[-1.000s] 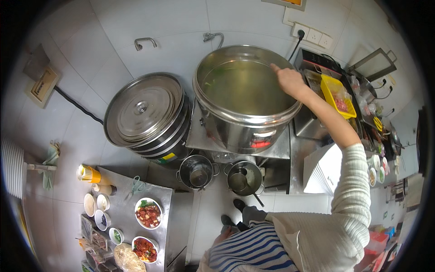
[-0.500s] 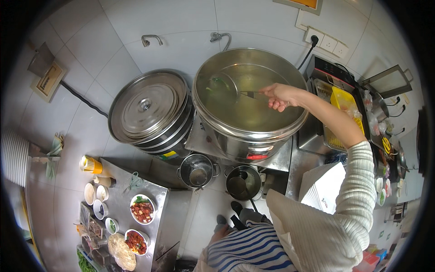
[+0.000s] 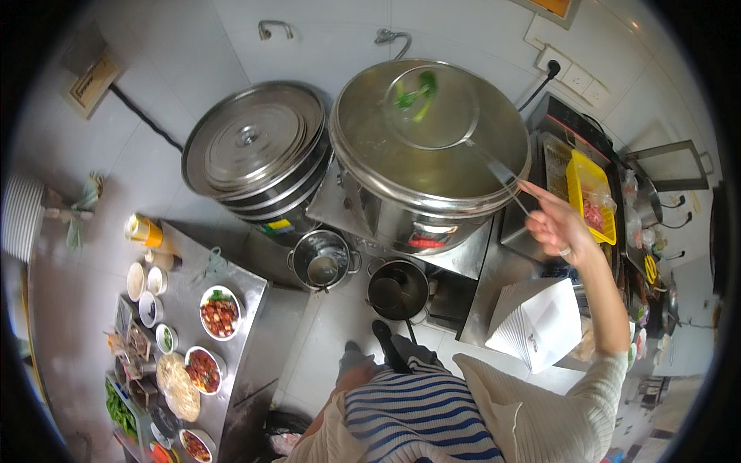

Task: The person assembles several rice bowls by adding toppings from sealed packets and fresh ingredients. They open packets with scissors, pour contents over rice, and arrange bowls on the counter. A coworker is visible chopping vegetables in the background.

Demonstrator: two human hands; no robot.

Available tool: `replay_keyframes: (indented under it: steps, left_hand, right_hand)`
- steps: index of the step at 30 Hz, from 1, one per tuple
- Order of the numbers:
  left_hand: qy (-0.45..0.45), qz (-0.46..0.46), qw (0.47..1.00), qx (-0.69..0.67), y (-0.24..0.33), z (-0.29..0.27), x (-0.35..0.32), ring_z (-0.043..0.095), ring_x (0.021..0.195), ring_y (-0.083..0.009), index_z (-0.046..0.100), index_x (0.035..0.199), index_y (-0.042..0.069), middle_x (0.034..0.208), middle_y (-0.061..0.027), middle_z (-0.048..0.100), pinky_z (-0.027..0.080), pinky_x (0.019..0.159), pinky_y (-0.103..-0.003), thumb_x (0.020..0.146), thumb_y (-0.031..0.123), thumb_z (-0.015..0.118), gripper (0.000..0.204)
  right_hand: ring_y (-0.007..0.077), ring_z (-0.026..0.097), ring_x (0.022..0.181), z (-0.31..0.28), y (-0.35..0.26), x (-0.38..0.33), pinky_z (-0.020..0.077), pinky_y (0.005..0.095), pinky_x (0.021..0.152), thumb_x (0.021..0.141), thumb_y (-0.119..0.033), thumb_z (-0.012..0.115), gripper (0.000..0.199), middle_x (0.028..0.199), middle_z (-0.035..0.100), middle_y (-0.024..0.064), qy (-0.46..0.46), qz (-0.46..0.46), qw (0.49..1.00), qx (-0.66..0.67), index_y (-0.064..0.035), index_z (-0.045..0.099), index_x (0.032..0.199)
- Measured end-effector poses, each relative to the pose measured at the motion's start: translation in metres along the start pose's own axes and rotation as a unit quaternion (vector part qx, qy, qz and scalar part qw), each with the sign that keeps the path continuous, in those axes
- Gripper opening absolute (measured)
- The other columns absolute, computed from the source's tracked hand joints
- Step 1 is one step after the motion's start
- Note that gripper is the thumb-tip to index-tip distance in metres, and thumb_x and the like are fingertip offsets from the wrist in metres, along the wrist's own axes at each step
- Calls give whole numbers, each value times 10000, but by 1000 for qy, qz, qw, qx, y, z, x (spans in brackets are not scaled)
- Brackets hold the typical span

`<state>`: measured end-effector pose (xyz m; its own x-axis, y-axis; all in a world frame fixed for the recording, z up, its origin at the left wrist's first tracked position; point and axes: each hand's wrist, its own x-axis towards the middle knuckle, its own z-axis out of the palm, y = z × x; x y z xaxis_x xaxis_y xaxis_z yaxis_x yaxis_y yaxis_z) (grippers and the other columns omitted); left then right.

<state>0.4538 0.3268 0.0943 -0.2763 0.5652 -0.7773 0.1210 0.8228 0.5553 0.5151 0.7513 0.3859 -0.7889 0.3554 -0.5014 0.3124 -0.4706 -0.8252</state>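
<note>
Strainer ladle with greens hangs over the big stockpot, right hand fingers gripping its handle; draining comes next, I'd guess.

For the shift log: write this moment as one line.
right hand: holds skimmer handle | skimmer: raised over big pot, greens in it | left hand: out of view

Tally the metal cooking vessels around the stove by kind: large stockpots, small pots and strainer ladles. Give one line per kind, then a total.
Large stockpots: 2, one lidded and one open
Small pots on the lower ledge: 2, one silver and one dark
Strainer ladles: 1, holding greens over the open pot, handle in the right hand
Total: 5
</note>
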Motion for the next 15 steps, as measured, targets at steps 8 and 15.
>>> replay_keyframes:
  steps: [8, 15]
  left_hand:
    - [96, 42, 994, -22, -44, 39, -25, 580, 1027, -382, 443, 1348, 97, 1140, -229, 593, 467, 880, -421, 911, 300, 473, 482]
    - [194, 1, 976, -96, -123, 120, -65, 601, 981, -375, 422, 1359, 99, 1079, -222, 616, 483, 838, -439, 901, 312, 484, 509]
  right_hand:
    - [23, 324, 460, -15, 76, -64, 211, 140, 326, 990, -218, 418, 487, 728, 515, 26, 37, -68, 994, 73, -185, 271, 1453]
    - [44, 313, 493, -25, 128, -36, 223, 140, 313, 1029, -208, 290, 455, 858, 522, 86, -19, -58, 985, 164, -223, 210, 1477]
